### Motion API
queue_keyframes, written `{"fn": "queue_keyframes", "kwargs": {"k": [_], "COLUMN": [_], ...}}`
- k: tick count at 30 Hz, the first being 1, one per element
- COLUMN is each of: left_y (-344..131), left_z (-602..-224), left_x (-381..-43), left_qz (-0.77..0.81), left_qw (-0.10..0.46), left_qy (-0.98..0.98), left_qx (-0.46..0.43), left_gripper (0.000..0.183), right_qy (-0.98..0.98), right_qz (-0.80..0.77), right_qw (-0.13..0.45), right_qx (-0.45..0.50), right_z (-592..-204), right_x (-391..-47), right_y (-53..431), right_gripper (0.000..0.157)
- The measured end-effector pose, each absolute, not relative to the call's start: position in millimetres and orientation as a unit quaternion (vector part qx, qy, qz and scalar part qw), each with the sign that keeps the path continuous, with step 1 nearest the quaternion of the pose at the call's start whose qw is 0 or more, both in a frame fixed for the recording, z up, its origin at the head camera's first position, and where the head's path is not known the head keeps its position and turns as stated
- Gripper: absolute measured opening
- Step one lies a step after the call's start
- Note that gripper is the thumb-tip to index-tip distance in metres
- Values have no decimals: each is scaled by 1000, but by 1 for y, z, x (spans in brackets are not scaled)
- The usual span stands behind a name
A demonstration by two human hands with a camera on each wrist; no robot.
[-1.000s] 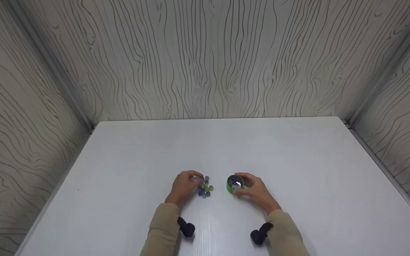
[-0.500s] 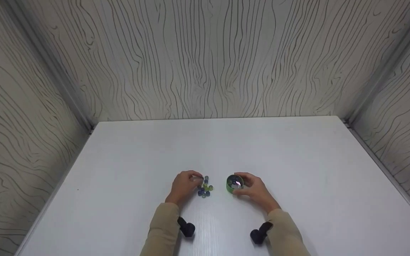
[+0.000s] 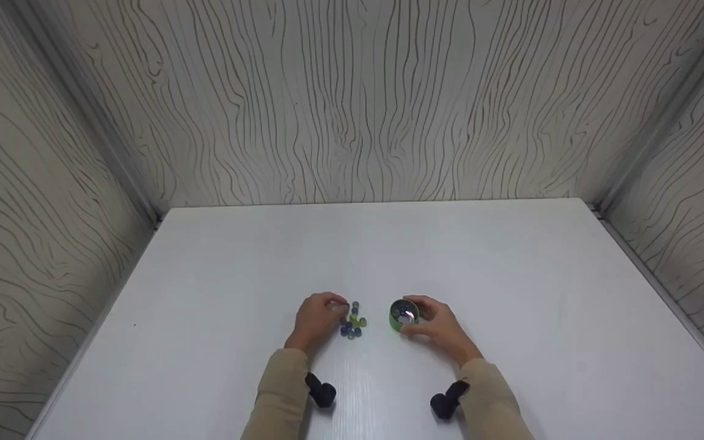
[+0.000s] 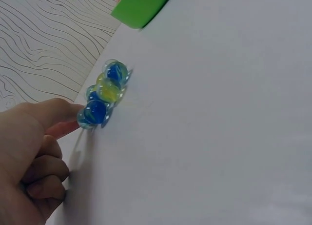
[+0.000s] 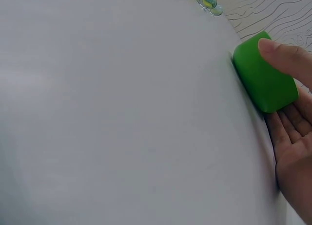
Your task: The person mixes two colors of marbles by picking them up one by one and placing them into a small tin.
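A person's right hand (image 3: 440, 325) is gripping a green, round cup (image 5: 263, 78); well apart, the left hand (image 3: 313, 319) is resting beside blue-and-yellow clear glass marbles (image 4: 108, 91), its hold unclear.

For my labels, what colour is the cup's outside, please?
Green; the cup shows best in the right wrist view.

The left sleeve (image 3: 275, 391) at 7 o'clock and right sleeve (image 3: 492, 397) at 5 are tan; 2 black wrist cameras (image 3: 325, 395) have knobby ends.
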State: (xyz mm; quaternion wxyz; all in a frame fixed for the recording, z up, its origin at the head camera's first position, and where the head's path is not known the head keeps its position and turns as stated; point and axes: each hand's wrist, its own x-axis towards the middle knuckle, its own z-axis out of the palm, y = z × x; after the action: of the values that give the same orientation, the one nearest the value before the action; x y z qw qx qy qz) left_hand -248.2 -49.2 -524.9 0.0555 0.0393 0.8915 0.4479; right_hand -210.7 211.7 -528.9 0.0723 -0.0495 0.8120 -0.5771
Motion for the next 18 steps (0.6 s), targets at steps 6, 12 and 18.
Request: {"fn": "queue_keyframes", "kwargs": {"k": [6, 12, 18], "left_y": [-50, -51, -50], "left_z": [-525, -522, -520], "left_x": [-246, -246, -245], "left_qz": [449, 449, 438], "left_qw": [46, 33, 25], "left_qy": [891, 891, 897], "left_qx": [42, 54, 65], "left_gripper": [19, 18, 19], "right_qy": [810, 808, 807], "right_qz": [-581, -582, -584], "right_qw": [75, 77, 74], "right_qx": [-38, -40, -51], "right_z": [-529, -527, -526], "right_x": [-211, -210, -210], "right_y": [211, 211, 212], "right_gripper": [65, 65, 67]}}
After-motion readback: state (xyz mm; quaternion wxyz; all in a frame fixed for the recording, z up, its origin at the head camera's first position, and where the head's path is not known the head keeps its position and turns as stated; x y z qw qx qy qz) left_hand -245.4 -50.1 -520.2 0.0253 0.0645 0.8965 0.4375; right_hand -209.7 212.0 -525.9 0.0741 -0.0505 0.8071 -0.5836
